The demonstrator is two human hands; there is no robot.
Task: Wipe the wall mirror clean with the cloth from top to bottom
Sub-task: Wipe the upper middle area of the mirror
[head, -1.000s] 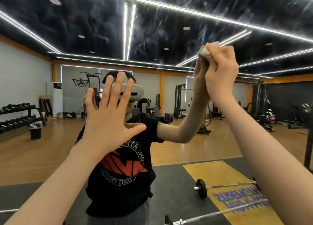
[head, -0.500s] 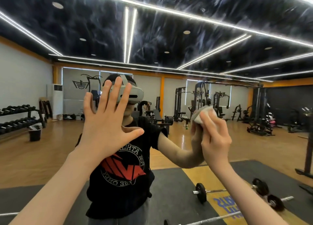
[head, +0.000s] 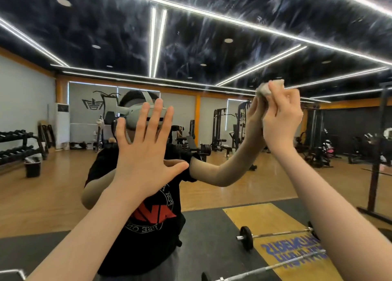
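The wall mirror (head: 212, 47) fills the whole view and reflects a gym and a person wearing a headset. My right hand (head: 282, 119) is raised at the upper right and grips a small bunched grey-white cloth (head: 265, 89), pressing it against the glass. The cloth pokes out above my fingertips; most of it is hidden in my grip. My left hand (head: 146, 153) lies flat on the mirror at centre left, fingers spread and straight, holding nothing.
All else is reflection: dumbbell racks (head: 17, 145) at the left, weight machines (head: 220, 130) behind, a barbell (head: 275, 236) on a black and yellow mat at the lower right, and a dark upright post (head: 376, 153) near the right edge.
My right hand with the cloth swept down the glass, then rose again to upper right. My left hand stayed flat on the mirror. The view tilted a little.
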